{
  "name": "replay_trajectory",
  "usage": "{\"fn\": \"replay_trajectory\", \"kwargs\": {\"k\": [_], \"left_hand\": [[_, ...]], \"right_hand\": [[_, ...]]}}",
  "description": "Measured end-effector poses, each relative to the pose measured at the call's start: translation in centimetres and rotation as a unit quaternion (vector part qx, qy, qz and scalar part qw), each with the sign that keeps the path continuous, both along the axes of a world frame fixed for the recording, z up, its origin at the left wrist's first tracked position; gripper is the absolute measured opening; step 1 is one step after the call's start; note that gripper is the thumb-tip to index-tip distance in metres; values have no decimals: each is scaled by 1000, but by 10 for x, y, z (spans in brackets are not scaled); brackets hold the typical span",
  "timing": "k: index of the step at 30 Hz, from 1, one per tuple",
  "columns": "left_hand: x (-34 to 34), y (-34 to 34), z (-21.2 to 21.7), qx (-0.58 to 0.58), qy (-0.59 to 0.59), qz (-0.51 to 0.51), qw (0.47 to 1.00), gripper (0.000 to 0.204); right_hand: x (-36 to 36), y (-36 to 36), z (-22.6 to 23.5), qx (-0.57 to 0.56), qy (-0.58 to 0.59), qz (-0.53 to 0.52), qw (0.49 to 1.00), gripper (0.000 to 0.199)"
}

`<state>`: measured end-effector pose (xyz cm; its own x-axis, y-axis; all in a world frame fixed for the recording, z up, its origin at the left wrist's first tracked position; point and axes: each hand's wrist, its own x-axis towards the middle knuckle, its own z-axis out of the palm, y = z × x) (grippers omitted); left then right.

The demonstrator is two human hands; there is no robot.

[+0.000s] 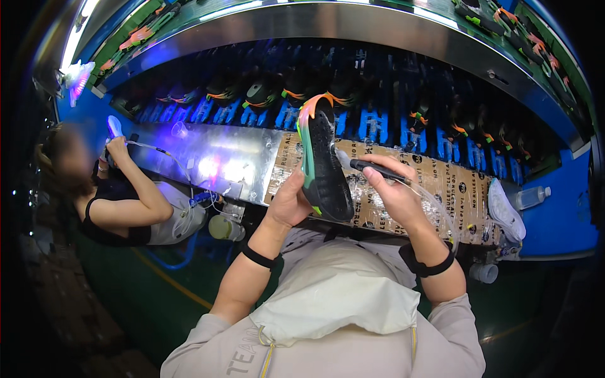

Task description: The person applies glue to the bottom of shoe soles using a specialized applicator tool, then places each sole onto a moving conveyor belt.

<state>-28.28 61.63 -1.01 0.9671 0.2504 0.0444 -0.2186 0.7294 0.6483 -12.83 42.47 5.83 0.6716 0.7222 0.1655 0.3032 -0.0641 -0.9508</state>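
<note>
My left hand (291, 198) grips a shoe sole (329, 173) by its side, near the heel end. The sole stands tilted up with its black inner face toward my right, and its sidewall runs from green to orange at the raised toe. In my right hand (396, 192) is a brush (373, 167) with a black handle, its fingers closed round it. The brush's pale bristles touch or nearly touch the sole's inner face at mid-length. A thin clear tube (436, 203) runs from the handle down past my right wrist.
Cardboard (441, 189) covers the bench before me. Behind it, blue holders (373, 126) carry dark shoe parts in a row. A clear bottle (532, 197) and a white shoe-shaped piece (505, 214) lie at the right. On the left a co-worker (123, 211) holds up another sole.
</note>
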Motion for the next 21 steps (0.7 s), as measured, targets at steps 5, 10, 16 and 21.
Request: {"fn": "replay_trajectory", "kwargs": {"k": [5, 10, 16, 21], "left_hand": [[2, -8, 9, 48, 49, 46, 997, 96], [1, -3, 5, 52, 7, 49, 997, 89], [-3, -4, -5, 67, 35, 82, 994, 83], [-4, 3, -26, 38, 102, 142, 984, 63]], "right_hand": [[3, 5, -25, -37, -101, -59, 992, 23], [4, -5, -30, -32, 0, 12, 999, 22], [2, -24, -32, -83, -7, 18, 996, 22], [7, -31, -45, -69, -118, -49, 989, 20]]}}
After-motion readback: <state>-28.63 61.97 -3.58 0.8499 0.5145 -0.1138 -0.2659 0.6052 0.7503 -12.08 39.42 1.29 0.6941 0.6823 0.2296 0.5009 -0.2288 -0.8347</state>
